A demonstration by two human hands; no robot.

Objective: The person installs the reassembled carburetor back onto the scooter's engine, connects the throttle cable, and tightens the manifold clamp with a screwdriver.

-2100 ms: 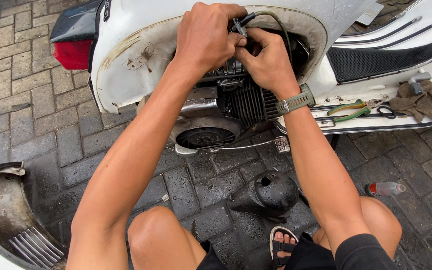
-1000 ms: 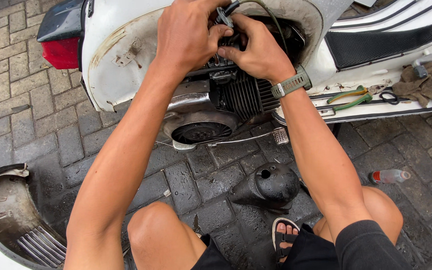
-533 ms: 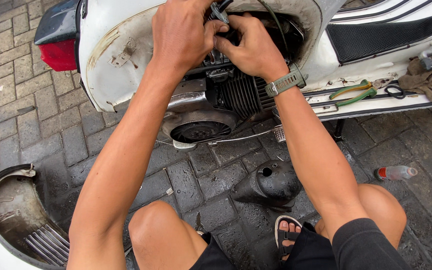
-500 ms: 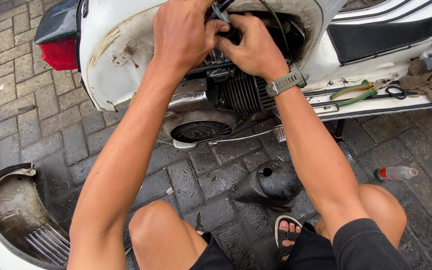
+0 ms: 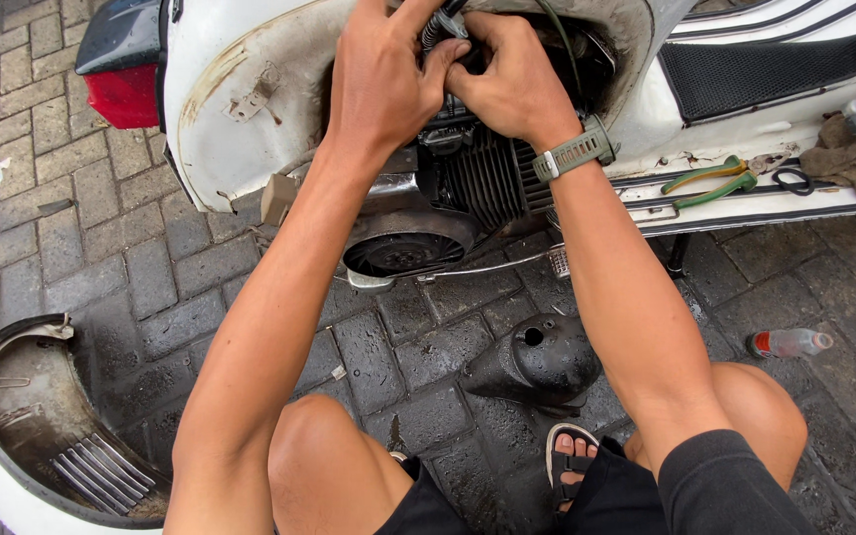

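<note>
Both hands are up inside the open engine bay of the white scooter (image 5: 250, 79). The left hand (image 5: 383, 84) has its fingers curled over a dark cable end (image 5: 440, 22) at the top of the opening, thumb pressing in toward the other hand. The right hand (image 5: 512, 79) is bunched tight against it, fingertips pinched on the same spot; what exactly they pinch is hidden behind the knuckles, possibly a small fitting on that cable. Just below the fingers sits the finned engine cylinder (image 5: 487, 178), and lower down the round fan housing (image 5: 403, 248). A grey-green wristwatch (image 5: 575, 154) rides on the right wrist. Off to the right of the fingers, green-handled pliers (image 5: 710, 180) lie on the footboard near a brown rag (image 5: 854, 149). Well below, on the wet paving, rest a black engine cowl (image 5: 537, 362), a small bottle (image 5: 790, 343) and a removed white side panel (image 5: 42, 436).
</note>
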